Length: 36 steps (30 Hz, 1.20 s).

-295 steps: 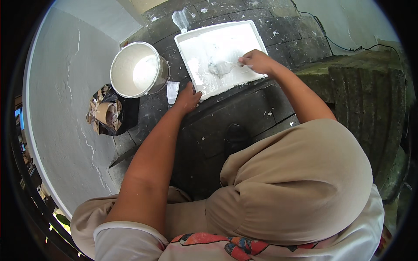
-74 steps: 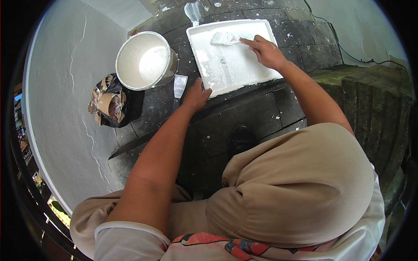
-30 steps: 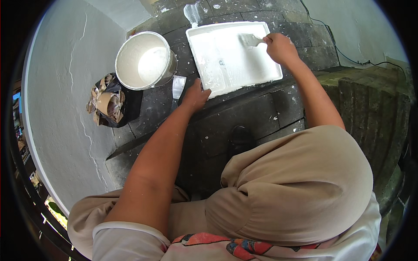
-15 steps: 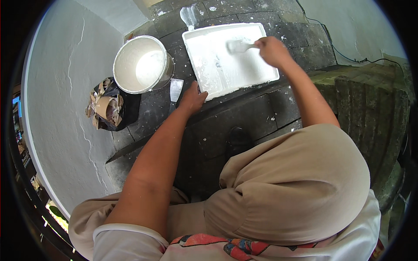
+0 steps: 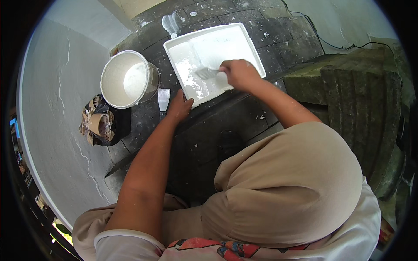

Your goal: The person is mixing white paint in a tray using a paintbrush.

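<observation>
A white rectangular paint tray (image 5: 174, 64) lies on the dark tiles, wet white paint spread over its bottom. My left hand (image 5: 179, 106) is closed on the tray's near left corner. Over the middle of the tray, my right hand (image 5: 241, 75) grips a paint-coated paintbrush (image 5: 206, 73), its head down in the paint; the fingers hide most of the handle. Just left of my left hand lies a scraper (image 5: 163, 99) with a whitened blade and a dark handle. Beyond it stands a white bucket (image 5: 147, 78), its inside coated with white paint.
A black bag with torn brown paper (image 5: 101, 123) sits between the bucket and the cracked grey wall (image 5: 52, 87). Behind the tray lies a pale, see-through piece (image 5: 170, 25). Mossy stone blocks (image 5: 352, 100) stand at the right, and a dark cable (image 5: 335, 45) runs along the far right wall.
My right hand has drawn the brush toward me and to the left across the tray. My left hand keeps its hold on the corner. The whole view has shifted slightly.
</observation>
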### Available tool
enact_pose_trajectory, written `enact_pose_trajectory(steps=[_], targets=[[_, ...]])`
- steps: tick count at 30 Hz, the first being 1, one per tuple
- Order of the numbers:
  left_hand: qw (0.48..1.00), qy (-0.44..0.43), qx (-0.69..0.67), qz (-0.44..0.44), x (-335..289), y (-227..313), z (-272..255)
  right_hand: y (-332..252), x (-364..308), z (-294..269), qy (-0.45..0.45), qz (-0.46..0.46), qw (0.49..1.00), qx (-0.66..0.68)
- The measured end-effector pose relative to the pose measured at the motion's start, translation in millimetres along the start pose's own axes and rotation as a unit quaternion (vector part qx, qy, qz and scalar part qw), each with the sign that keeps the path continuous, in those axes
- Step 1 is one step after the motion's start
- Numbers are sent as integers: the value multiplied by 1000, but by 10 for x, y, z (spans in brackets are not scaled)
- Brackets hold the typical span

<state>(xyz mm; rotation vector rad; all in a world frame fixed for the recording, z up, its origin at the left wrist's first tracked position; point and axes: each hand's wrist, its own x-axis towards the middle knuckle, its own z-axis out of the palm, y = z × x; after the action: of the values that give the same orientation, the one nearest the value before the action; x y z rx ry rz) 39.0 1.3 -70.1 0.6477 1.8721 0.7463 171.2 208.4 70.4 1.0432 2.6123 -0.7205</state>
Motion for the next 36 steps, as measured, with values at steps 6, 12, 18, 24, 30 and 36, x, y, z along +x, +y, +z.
enact_pose_trajectory(steps=[6,12,18,24,30,36], targets=[[1000,7,1,22,-9,28,-18,602,295,-551,126,112,984,-59],[1000,10,3,30,49,-10,33,671,771,-229,123,83,982,-120],[1000,11,14,14,-42,-8,-15,-185,752,283,59,-78,994,-57],[1000,-3,13,10,-35,85,17,-196,238,223,27,-126,991,-38],[1000,9,18,9,-71,115,-58,45,59,-367,92,11,996,-18],[999,8,25,21,-82,175,-48,620,207,-93,134,48,987,-76]])
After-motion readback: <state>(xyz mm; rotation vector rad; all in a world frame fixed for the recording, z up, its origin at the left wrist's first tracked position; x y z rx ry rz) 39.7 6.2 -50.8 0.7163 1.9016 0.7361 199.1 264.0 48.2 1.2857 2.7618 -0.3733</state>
